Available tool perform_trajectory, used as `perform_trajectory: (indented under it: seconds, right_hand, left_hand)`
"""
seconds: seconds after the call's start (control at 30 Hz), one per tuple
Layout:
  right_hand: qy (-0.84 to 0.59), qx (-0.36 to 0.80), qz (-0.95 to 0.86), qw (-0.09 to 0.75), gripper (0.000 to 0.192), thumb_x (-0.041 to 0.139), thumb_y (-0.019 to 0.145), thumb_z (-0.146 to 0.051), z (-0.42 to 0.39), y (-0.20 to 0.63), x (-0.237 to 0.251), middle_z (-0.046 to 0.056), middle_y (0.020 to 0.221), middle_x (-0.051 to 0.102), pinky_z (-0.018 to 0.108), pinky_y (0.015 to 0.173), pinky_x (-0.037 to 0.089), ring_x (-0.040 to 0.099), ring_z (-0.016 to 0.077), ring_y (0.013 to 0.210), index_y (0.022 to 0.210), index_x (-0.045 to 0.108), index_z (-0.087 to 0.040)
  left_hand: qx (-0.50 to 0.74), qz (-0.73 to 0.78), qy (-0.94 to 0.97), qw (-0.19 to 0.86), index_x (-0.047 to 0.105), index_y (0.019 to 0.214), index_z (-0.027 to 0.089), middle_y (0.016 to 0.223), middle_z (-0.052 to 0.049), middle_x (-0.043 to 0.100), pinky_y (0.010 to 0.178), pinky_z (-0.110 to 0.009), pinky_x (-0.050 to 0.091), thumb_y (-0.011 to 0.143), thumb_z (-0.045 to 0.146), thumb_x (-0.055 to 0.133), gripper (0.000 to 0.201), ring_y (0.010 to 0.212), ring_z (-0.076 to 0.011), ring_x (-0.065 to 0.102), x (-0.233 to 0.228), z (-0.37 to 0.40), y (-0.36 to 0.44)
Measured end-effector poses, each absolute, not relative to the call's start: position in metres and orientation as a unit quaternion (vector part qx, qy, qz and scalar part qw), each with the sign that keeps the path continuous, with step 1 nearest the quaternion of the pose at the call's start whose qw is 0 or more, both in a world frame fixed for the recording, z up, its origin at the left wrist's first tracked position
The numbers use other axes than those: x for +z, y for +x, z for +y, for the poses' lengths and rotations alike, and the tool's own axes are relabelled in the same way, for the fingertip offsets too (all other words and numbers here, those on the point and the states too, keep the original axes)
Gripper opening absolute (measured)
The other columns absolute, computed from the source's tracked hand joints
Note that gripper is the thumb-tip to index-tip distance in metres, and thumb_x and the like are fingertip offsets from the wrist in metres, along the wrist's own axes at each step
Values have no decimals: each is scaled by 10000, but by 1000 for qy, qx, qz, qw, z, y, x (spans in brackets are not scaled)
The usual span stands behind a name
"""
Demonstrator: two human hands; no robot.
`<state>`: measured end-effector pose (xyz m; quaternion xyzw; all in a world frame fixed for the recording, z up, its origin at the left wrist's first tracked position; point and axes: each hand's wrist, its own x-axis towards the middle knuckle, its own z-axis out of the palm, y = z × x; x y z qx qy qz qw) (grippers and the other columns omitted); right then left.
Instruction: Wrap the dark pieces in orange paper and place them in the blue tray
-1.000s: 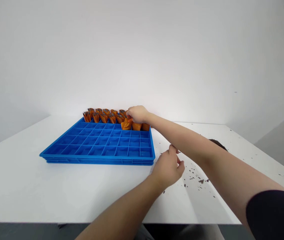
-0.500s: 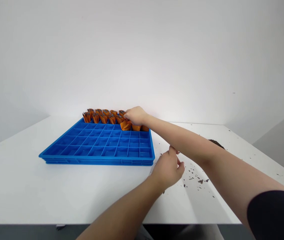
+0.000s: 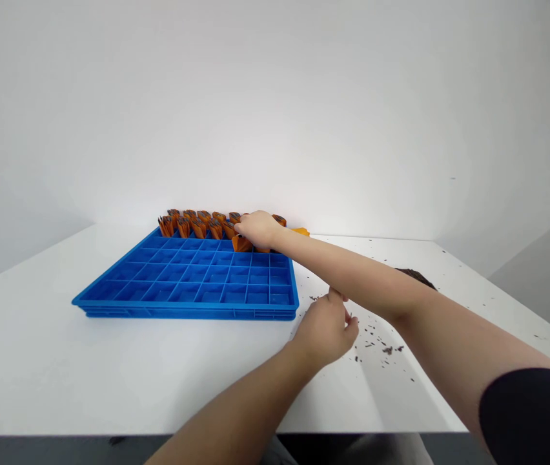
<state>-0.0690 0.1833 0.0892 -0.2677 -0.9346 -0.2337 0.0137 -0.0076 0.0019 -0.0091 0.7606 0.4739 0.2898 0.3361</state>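
Note:
A blue tray point(image 3: 192, 303) with many small compartments lies on the white table point(image 3: 37, 349). Orange paper cups point(image 3: 197, 226) with dark filling stand in its far rows. My right hand point(image 3: 258, 229) reaches across to the far right part of the tray and presses down on an orange cup point(image 3: 242, 244) there. My left hand point(image 3: 326, 329) hovers just right of the tray's near corner, fingers pinched together; whether it holds anything is hidden. The near compartments hold nothing.
Dark crumbs point(image 3: 376, 342) are scattered on the table right of the tray, and a dark heap point(image 3: 413, 276) lies behind my right forearm. An orange piece point(image 3: 300, 230) lies beyond the tray. A white wall stands behind the table.
My right hand has shifted slightly left and lower onto the orange cup, pushing it down into the tray. My left hand has stayed in place.

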Motion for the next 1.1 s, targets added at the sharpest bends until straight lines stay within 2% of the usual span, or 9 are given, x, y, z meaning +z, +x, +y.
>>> perform_trajectory:
  seconds: [0.27,0.4,0.6,0.73,0.87,0.93,1.03,1.1]
  right_hand:
    - [-257,-141,-954,61,144,677,911,-142,208,-61,87,112,1115,787,287,696,416,712,234,966,1026,760,-169]
    - [-274,-85,-956,52,157,705,883,-109,221,-55,80,65,1053,804,273,665,381,709,198,941,1005,771,-182]
    - [-255,-150,-954,43,106,690,933,-206,214,-61,75,90,1117,786,295,661,373,695,225,979,1002,769,-193]
    - [-271,-125,-954,43,125,697,923,-187,211,-63,74,95,1105,776,298,713,425,690,230,979,1026,768,-183]
    - [-261,-56,-955,126,231,731,890,-154,208,-45,80,97,1189,732,280,760,455,674,198,976,1121,739,-167]
    - [-263,-38,-947,180,215,731,918,-192,202,-27,88,109,1207,705,276,776,457,660,180,939,1130,727,-153]
    - [-288,-48,-924,245,156,676,999,-284,187,11,102,93,1138,714,276,794,435,642,173,926,1072,737,-161]
    - [-334,-63,-900,273,184,639,1030,-339,174,43,107,64,1085,730,275,751,404,637,171,906,1045,748,-191]
  left_hand:
    - [294,481,748,351,507,1204,181,960,-69,772,693,-367,491,886,296,659,370,899,-292,716,0,-1,-9]
    - [296,482,741,363,490,1243,189,954,-60,774,691,-364,485,877,296,674,424,911,-298,716,1,-1,-9]
    - [280,488,747,355,522,1200,179,972,-77,777,688,-366,487,872,286,681,380,906,-294,720,-1,0,-7]
    - [278,491,747,352,516,1203,182,974,-76,775,688,-364,488,883,293,678,376,908,-293,720,-3,2,-8]
    - [286,467,767,335,509,1183,212,965,-57,771,721,-371,482,907,296,655,323,929,-288,710,-4,2,-10]
    - [287,461,775,322,511,1167,228,976,-49,769,727,-372,474,916,302,645,295,940,-285,703,-4,2,-11]
    - [284,473,777,304,520,1140,241,994,-39,764,728,-366,466,926,315,637,255,945,-276,697,-4,2,-11]
    - [288,476,780,287,533,1119,242,978,-35,760,761,-369,470,941,319,623,214,983,-277,688,-4,3,-10]
